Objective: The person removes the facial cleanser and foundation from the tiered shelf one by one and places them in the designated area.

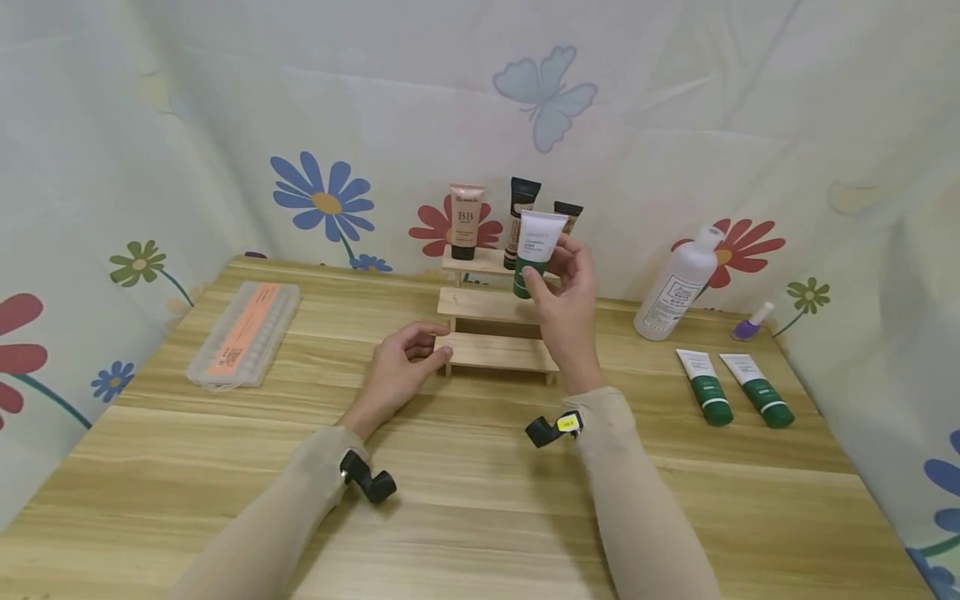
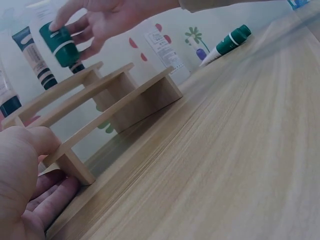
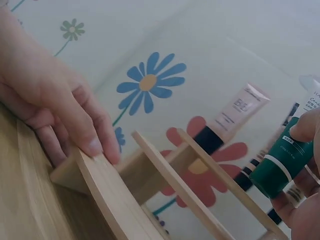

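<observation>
Right hand (image 1: 568, 302) pinching a green-and-white tube (image 1: 542, 235) above the wooden stand (image 1: 495, 351), left hand (image 1: 401, 367) gripping that stand's left end, three tubes (image 1: 466, 218) upright on top, and leftward on the surface (image 1: 442, 517), a translucent case (image 1: 276, 321), contents indistinct!

1. Left arm (image 1: 277, 500): stretched forward and inward, sleeved in beige to the bare wrist (image 1: 358, 418).
2. Left grip (image 1: 397, 367): low, fingers bent, thumb pointing inward.
3. Right arm (image 1: 637, 492): stretched forward, angled inward, likewise sleeved.
4. Right grip (image 1: 566, 304): raised above the left, pinching between thumb and curled fingers.
</observation>
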Demonstrator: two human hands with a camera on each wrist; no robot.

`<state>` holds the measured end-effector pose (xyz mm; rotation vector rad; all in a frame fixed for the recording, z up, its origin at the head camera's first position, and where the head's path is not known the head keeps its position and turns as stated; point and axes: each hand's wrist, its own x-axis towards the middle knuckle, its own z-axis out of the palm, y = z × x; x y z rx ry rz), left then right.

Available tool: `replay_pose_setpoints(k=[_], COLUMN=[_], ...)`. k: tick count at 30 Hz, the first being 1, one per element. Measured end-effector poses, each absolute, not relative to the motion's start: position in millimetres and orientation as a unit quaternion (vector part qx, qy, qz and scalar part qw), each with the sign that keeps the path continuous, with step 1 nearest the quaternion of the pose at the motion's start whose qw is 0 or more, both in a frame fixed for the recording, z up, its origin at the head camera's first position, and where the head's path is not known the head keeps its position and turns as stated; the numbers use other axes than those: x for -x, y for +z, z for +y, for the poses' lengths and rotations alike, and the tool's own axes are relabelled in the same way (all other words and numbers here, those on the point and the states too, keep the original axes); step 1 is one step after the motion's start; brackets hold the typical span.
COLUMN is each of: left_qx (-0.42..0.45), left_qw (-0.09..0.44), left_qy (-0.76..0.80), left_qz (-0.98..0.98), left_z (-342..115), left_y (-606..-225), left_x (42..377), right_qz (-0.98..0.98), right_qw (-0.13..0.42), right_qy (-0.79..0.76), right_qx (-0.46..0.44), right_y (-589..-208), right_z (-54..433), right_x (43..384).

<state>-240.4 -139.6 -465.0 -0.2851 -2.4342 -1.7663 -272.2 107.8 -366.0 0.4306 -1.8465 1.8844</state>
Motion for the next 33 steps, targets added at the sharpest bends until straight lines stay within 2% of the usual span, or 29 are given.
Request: replay_pose_setpoints(k=[17, 25, 33], left_qx=[0.09, 0.09, 0.092], left_qw=[0.056, 0.054, 0.05], left_qy=[-0.579, -0.582, -0.583], left_qz=[-0.808, -0.806, -0.806], left_z=[-145.1, -145.1, -141.1], left_y=[-465.7, -463.3, -464.4], left_x=[239.5, 238.8, 239.2], right_qz=[-0.702, -0.701, -0.734], right_qw=[0.26, 0.281, 0.292], right_qy=[0.659, 0.652, 0.613], right_qx=[-0.076, -0.067, -0.006], right_y=[-367.0, -371.3, -381.9], right_z=[188.6, 224.9, 260.4], right_x=[259.1, 246.9, 232.9])
